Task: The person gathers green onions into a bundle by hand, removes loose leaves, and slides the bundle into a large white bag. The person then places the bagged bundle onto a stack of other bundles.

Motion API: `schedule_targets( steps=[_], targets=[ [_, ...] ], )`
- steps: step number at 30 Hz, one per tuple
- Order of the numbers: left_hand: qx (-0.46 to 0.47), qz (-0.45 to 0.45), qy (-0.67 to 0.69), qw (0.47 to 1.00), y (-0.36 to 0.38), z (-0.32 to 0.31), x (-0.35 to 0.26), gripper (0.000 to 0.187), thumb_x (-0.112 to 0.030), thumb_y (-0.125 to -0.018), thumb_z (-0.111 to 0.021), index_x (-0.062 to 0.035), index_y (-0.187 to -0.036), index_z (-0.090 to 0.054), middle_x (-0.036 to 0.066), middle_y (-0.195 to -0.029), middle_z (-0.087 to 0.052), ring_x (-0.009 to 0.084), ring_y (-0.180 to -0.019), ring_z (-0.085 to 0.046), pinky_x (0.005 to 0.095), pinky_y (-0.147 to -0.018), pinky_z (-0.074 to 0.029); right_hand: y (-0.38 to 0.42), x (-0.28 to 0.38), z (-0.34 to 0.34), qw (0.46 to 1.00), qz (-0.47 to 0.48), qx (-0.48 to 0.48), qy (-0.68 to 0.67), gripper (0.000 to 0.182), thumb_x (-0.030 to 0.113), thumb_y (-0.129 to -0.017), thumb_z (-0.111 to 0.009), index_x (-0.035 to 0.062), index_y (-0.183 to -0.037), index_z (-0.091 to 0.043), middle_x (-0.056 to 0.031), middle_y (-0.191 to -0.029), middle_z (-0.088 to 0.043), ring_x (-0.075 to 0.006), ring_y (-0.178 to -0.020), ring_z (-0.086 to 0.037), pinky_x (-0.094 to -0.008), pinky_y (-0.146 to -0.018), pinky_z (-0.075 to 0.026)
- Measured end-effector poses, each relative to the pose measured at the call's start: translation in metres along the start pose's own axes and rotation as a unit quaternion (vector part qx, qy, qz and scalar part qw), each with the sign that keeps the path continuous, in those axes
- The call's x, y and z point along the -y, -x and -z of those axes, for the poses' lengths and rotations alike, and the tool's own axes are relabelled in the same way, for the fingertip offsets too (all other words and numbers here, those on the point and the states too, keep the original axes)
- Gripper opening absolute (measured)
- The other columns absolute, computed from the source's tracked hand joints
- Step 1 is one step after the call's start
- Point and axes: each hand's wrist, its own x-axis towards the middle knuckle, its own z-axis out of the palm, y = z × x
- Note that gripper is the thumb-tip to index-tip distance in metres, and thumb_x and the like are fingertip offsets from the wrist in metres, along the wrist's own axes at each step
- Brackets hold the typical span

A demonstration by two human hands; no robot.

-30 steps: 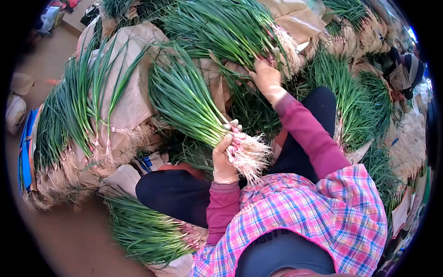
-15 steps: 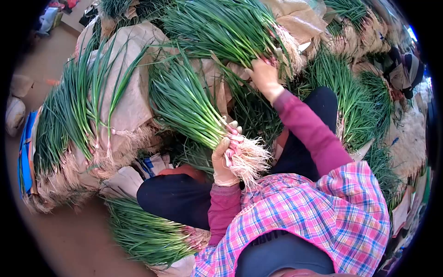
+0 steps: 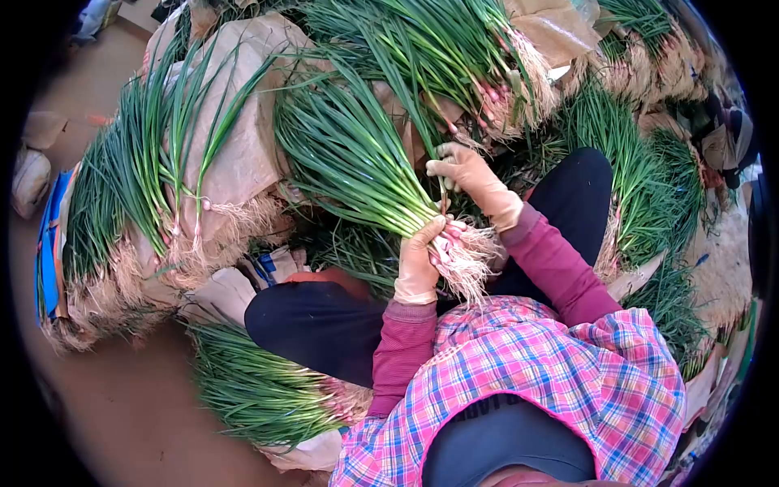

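Observation:
A thick bunch of green onions point(image 3: 365, 174) with pinkish bulbs and pale roots is gripped in my left hand point(image 3: 420, 261), just above the bulbs. Close by on the right, my right hand point(image 3: 472, 177) pinches a thin stalk beside the bunch; part of that stalk is hidden by the fingers. Both hands wear pale gloves. Beyond my right hand lies a larger pile of green onions point(image 3: 438, 49), its bulbs and roots pointing right.
Rows of green onions point(image 3: 122, 195) lie on brown sacking point(image 3: 243, 122) at the left. Another bundle point(image 3: 268, 390) rests on the brown floor point(image 3: 146, 406) beside my knee. More onions point(image 3: 621, 162) stand at the right, near sacking point(image 3: 722, 252).
My right hand has come away from the upper pile toward the held bunch, bringing a stalk. My left hand and the bunch have shifted slightly right and up in view.

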Motion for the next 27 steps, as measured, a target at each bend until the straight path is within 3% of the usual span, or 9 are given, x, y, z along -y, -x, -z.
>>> schedule_targets(
  steps=[3,11,13,14,15,18,20,23,27],
  targets=[
    [-0.028,0.016,0.006,0.999,-0.004,0.001,0.004,0.030,-0.001,-0.088,-0.058,0.0084,-0.116,-0.057,0.019,-0.092,-0.068,0.0232,-0.076,-0.067,0.0322,-0.072,-0.056,-0.019,-0.024,-0.015,0.984,0.140,-0.097,0.056,0.024,0.012,-0.087,-0.069,-0.0031,-0.104,-0.061,-0.0006,-0.074,-0.060,-0.0064,-0.059,-0.052,-0.0224,-0.053,-0.042],
    [0.012,-0.033,0.101,0.994,0.006,-0.004,0.003,0.035,-0.006,-0.086,-0.060,0.0022,-0.119,-0.054,0.017,-0.103,-0.064,0.0280,-0.089,-0.065,0.0421,-0.081,-0.055,-0.021,-0.034,0.009,0.969,0.067,-0.118,-0.206,0.015,0.014,-0.095,-0.056,0.0012,-0.099,-0.063,-0.0021,-0.077,-0.063,-0.0070,-0.061,-0.056,-0.0201,-0.055,-0.045],
    [0.057,-0.044,0.137,0.988,0.011,0.005,-0.004,0.039,-0.006,-0.084,-0.060,-0.0010,-0.122,-0.051,0.016,-0.113,-0.058,0.0251,-0.092,-0.060,0.0398,-0.083,-0.052,-0.005,-0.037,0.020,0.997,0.038,0.060,0.020,0.015,0.014,-0.094,-0.057,0.0026,-0.094,-0.066,-0.0041,-0.074,-0.064,-0.0114,-0.064,-0.060,-0.0246,-0.058,-0.048],
    [0.129,-0.071,0.168,0.975,0.012,-0.001,-0.015,0.041,-0.007,-0.084,-0.061,-0.0031,-0.124,-0.050,0.014,-0.119,-0.053,0.0225,-0.095,-0.054,0.0368,-0.084,-0.050,-0.008,-0.049,0.014,0.924,0.105,0.202,0.307,0.013,0.016,-0.088,-0.062,0.0038,-0.088,-0.067,-0.0049,-0.072,-0.064,-0.0161,-0.069,-0.063,-0.0324,-0.063,-0.051],
    [0.142,-0.097,0.236,0.957,0.017,-0.010,-0.017,0.042,-0.008,-0.084,-0.062,-0.0043,-0.124,-0.051,0.012,-0.118,-0.053,0.0218,-0.095,-0.053,0.0359,-0.082,-0.050,0.010,-0.065,0.019,0.913,-0.010,0.251,0.323,0.013,0.018,-0.082,-0.065,0.0056,-0.086,-0.067,-0.0089,-0.075,-0.067,-0.0241,-0.074,-0.066,-0.0400,-0.068,-0.052],
    [0.113,-0.121,0.243,0.956,0.024,-0.022,-0.025,0.048,-0.011,-0.086,-0.063,-0.0052,-0.131,-0.048,0.012,-0.119,-0.055,0.0222,-0.102,-0.053,0.0375,-0.088,-0.049,-0.029,-0.041,0.035,0.823,0.262,-0.122,0.489,0.024,0.027,-0.083,-0.065,0.0082,-0.097,-0.067,-0.0182,-0.087,-0.067,-0.0364,-0.082,-0.064,-0.0451,-0.072,-0.051],
    [0.121,-0.092,0.256,0.955,0.025,-0.028,-0.026,0.050,-0.006,-0.084,-0.063,-0.0036,-0.130,-0.046,0.012,-0.115,-0.055,0.0224,-0.103,-0.055,0.0370,-0.091,-0.050,-0.063,0.005,0.036,0.838,0.244,-0.236,0.427,0.026,0.029,-0.087,-0.061,0.0058,-0.098,-0.065,-0.0180,-0.092,-0.067,-0.0363,-0.086,-0.065,-0.0459,-0.070,-0.051],
    [0.146,-0.087,0.229,0.958,0.018,-0.020,-0.018,0.055,-0.003,-0.083,-0.063,-0.0013,-0.134,-0.042,0.012,-0.115,-0.056,0.0229,-0.110,-0.054,0.0377,-0.100,-0.045,-0.105,0.014,0.040,0.987,-0.028,-0.061,0.144,0.014,0.019,-0.088,-0.063,0.0062,-0.093,-0.066,-0.0084,-0.066,-0.064,-0.0203,-0.053,-0.061,-0.0311,-0.050,-0.048],
    [0.030,-0.121,0.107,0.986,0.006,-0.014,-0.015,0.048,-0.001,-0.084,-0.060,0.0007,-0.129,-0.046,0.018,-0.127,-0.055,0.0311,-0.123,-0.052,0.0443,-0.110,-0.038,-0.031,0.017,0.021,0.982,0.095,0.096,0.135,0.013,0.017,-0.086,-0.070,0.0040,-0.087,-0.067,-0.0008,-0.066,-0.062,-0.0086,-0.059,-0.058,-0.0253,-0.059,-0.048]
  ],
)
